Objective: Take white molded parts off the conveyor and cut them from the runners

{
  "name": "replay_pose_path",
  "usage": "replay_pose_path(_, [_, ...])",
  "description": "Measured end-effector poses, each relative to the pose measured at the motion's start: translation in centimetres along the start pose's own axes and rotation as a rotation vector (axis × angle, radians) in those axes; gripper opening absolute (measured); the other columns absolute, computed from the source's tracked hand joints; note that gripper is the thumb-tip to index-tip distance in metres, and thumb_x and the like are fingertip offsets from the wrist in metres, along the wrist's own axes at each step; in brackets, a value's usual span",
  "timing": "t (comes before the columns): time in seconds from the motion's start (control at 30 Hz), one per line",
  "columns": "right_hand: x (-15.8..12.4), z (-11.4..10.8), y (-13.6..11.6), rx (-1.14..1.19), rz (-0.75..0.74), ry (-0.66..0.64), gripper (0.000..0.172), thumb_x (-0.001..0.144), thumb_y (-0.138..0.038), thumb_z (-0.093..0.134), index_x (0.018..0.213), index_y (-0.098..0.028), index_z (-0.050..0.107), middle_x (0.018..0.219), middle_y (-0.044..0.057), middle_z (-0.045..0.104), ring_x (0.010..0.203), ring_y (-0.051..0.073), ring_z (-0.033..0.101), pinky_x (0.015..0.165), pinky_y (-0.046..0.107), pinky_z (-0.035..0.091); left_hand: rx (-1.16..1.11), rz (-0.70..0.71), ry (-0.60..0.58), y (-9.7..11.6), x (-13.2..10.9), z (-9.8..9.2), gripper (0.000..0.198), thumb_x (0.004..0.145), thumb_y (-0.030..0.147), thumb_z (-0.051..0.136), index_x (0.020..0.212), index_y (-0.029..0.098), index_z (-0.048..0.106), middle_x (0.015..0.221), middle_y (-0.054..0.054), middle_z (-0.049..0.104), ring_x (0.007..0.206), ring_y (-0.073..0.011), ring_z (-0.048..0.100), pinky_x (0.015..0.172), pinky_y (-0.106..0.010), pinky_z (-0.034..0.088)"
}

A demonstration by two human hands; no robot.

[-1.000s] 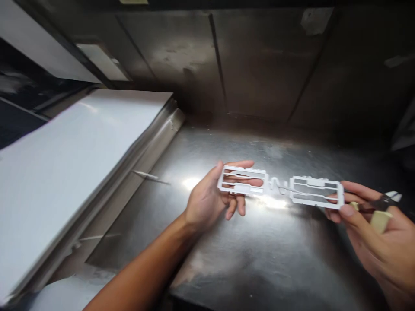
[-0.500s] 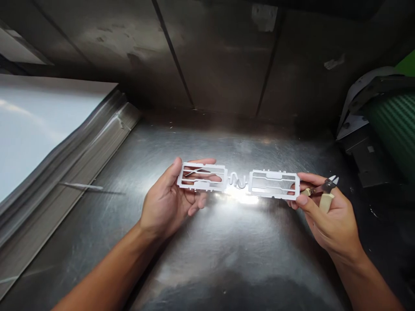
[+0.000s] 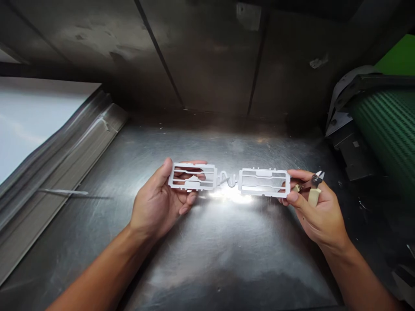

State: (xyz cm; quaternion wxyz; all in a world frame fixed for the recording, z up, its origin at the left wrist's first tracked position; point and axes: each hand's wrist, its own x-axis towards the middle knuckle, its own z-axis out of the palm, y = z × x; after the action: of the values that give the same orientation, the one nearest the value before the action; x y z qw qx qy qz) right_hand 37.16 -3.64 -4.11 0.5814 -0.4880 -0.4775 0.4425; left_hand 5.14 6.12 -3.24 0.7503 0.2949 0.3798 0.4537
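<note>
White linked frames: head view, our only one, and here they are, stretched level between two hands, seemingly clear of the metal table beneath.
Left hand: gripping the left frame's outer end, thumb on the edge, fingers spread behind.
Right hand: pinching the other outer end between thumb and fingers.
Nippers: tucked in that same right hand, pale handles, tips pointing away from the frames.
Curly link: between the frames, and it looks whole!
Done so far: piece in hand, tool in hand, I'd judge an early stage.
Left undone: no cut shows at the link; whether the small rim nubs are trimmed, I can't tell.
</note>
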Motion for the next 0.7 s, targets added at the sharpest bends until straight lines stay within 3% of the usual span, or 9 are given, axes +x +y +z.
replay_pose_path(0.07, [0.07,-0.04,0.00,0.005,-0.001,-0.001,0.039,0.104,-0.044,0.100,0.138,-0.038,0.081,0.103,0.002,0.069,0.086,0.020,0.062,0.080,0.031,0.058,-0.008,-0.019,0.006,-0.03,-0.01,-0.13,0.062,0.124,0.043,0.032,0.120,0.009,0.083,0.099,-0.010,0.078,0.054,-0.0149,0.062,0.037,-0.018,0.046])
replay_pose_path(0.27, [0.27,-0.01,-0.13,0.050,0.004,-0.003,0.036,0.105,-0.043,0.099,0.136,-0.036,0.082,0.100,0.001,0.067,0.081,0.019,0.064,0.078,0.032,0.059,-0.004,0.014,-0.016,-0.19,-0.13,-0.45,0.044,0.115,0.046,0.060,0.117,0.008,0.082,0.098,-0.013,0.077,0.057,-0.0158,0.064,0.043,-0.020,0.054])
replay_pose_path(0.47, [0.16,-0.08,-0.13,0.052,0.026,-0.011,0.037,0.105,-0.045,0.099,0.137,-0.038,0.081,0.099,0.001,0.068,0.083,0.020,0.064,0.081,0.031,0.058,0.000,0.012,-0.013,-0.01,-0.16,-0.21,0.048,0.119,0.041,0.049,0.115,0.008,0.085,0.098,-0.014,0.078,0.058,-0.0161,0.064,0.047,-0.021,0.056])
replay_pose_path(0.7, [0.11,0.04,-0.45,0.049,0.031,-0.007,0.037,0.103,-0.047,0.101,0.134,-0.038,0.083,0.100,0.002,0.069,0.083,0.020,0.063,0.078,0.029,0.058,0.000,0.021,-0.034,0.02,-0.21,-0.42,0.044,0.116,0.044,0.058,0.112,0.010,0.086,0.098,-0.013,0.078,0.056,-0.0163,0.064,0.042,-0.020,0.052])
